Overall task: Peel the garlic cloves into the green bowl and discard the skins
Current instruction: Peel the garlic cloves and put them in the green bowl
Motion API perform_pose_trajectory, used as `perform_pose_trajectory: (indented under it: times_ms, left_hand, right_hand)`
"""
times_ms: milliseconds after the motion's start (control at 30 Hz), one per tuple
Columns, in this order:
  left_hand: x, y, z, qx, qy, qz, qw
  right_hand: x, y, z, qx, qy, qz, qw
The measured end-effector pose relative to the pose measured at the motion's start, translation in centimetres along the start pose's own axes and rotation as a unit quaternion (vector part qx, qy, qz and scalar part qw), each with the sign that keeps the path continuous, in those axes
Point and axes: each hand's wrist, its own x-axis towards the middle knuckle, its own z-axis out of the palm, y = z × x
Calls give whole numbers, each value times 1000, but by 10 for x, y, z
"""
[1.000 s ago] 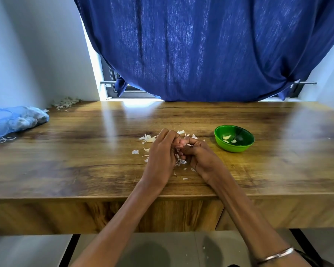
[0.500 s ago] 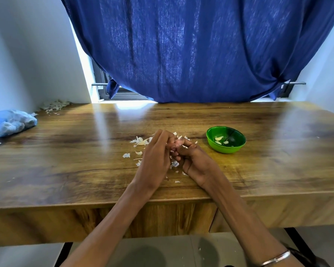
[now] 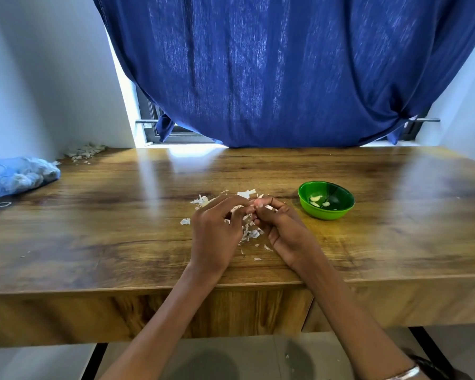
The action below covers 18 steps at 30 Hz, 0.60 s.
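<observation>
My left hand (image 3: 217,231) and my right hand (image 3: 283,231) meet fingertip to fingertip over the middle of the wooden table (image 3: 121,229). Together they pinch a small garlic clove (image 3: 254,207), almost wholly hidden by the fingers. White garlic skins (image 3: 248,234) lie scattered on the wood under and behind the hands. The green bowl (image 3: 326,213) stands just right of my right hand, with a few peeled cloves (image 3: 316,199) in it.
A blue mesh bag (image 3: 17,175) of garlic lies at the table's left edge. A heap of old skins (image 3: 84,152) sits in the back left corner. A blue curtain (image 3: 272,69) hangs behind the table, over the window.
The hands stay together at the clove, with the fingers shifting slightly. The view has drifted a little; the bowl and skins hold their places on the table.
</observation>
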Motion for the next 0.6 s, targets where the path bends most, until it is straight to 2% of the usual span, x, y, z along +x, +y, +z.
perform_pose_trajectory:
  times_ms: [167, 333, 600]
  left_hand:
    - [1, 0, -1, -4, -16, -32, 999]
    - [0, 0, -2, 14, -22, -25, 999]
    - [-1, -7, 2, 72, -90, -24, 993]
  right_hand:
    - [-1, 0, 0, -25, -21, 0, 999]
    - [0, 1, -1, -42, -33, 6, 999]
    - [3, 3, -3, -58, -13, 26, 998]
